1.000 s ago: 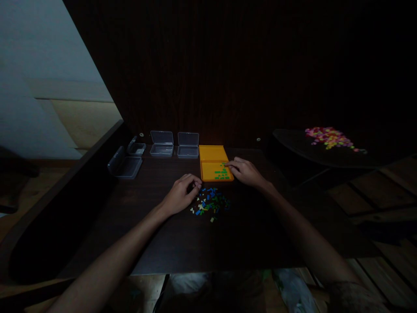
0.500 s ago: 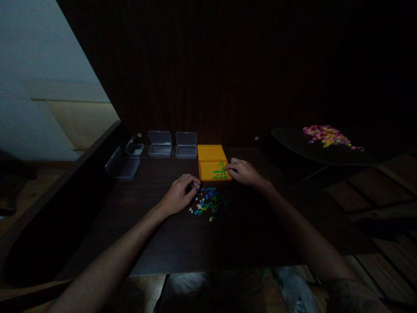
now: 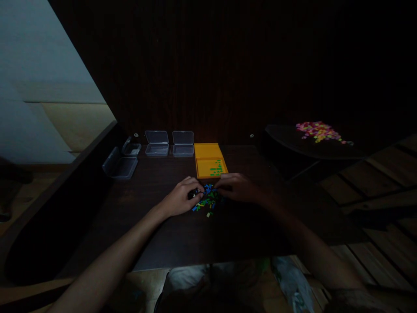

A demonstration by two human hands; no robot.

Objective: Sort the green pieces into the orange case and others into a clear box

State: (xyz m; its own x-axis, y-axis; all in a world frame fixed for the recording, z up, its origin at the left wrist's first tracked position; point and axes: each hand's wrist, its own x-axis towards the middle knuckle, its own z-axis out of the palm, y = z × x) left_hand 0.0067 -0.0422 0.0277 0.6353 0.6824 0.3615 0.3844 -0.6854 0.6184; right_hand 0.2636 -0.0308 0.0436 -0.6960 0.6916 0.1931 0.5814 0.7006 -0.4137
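My curled left hand [image 3: 183, 196] and narrow-fingered right hand [image 3: 239, 188] flank a pile of small blue, green and pale plastic pieces [image 3: 211, 201]; can't tell if either grips one. Open yellow plastic box [image 3: 203, 167] just beyond, presumably for easy reach.

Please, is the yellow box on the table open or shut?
Open: the yellow box has its lid folded back on the far side, and green pieces are visible inside the near half.
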